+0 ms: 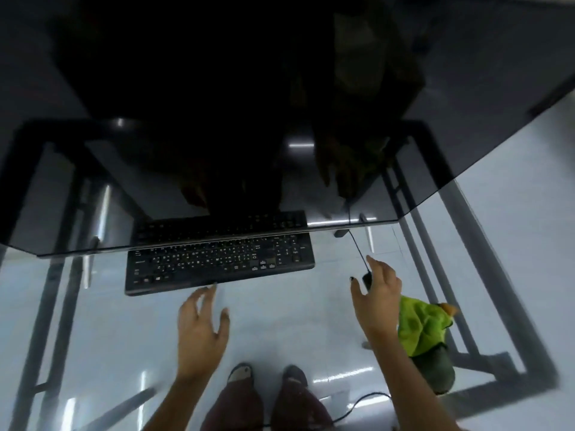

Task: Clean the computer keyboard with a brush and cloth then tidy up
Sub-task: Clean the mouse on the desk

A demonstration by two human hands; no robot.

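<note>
A black keyboard (217, 262) lies on a glass desk (295, 306), its far rows under the edge of a dark monitor (217, 119). My left hand (200, 331) hovers just in front of the keyboard's near edge, fingers spread, holding nothing. My right hand (378, 293) sits over a black wired mouse (367, 279) to the keyboard's right, fingers curved around it; the frame is too blurred to tell whether it grips. A green cloth (420, 328) lies bunched just right of that wrist, with an orange-tipped item (448, 309) poking out of it. No brush is clearly visible.
The mouse cable (356, 244) runs back under the monitor. Through the glass I see the desk's metal frame (485, 275), the pale tiled floor, my legs and feet (267, 387), and a black cable (364, 399) on the floor.
</note>
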